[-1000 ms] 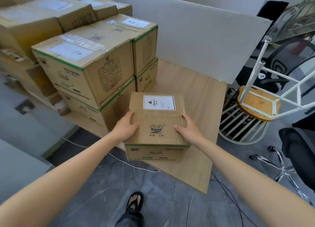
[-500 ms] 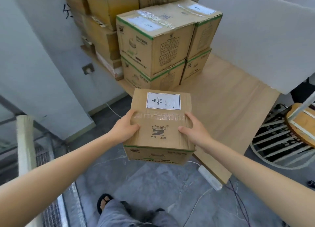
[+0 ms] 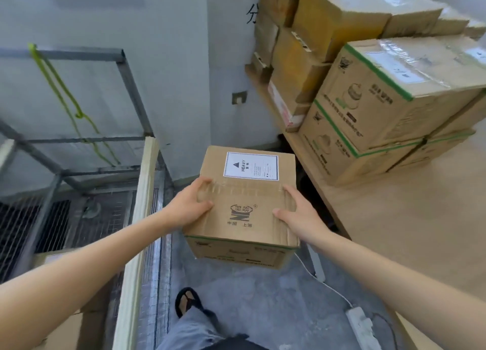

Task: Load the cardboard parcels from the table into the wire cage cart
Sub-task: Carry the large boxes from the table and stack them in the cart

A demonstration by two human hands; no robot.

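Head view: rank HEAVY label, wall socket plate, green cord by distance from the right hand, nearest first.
1. HEAVY label: on the held parcel, just ahead of the right hand.
2. wall socket plate: on the wall beyond the parcel.
3. green cord: far left, on the cage cart frame.

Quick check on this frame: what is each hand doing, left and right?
Left hand: grips the cardboard parcel at its left side, thumb on top.
Right hand: grips the same parcel at its right side, thumb on top.
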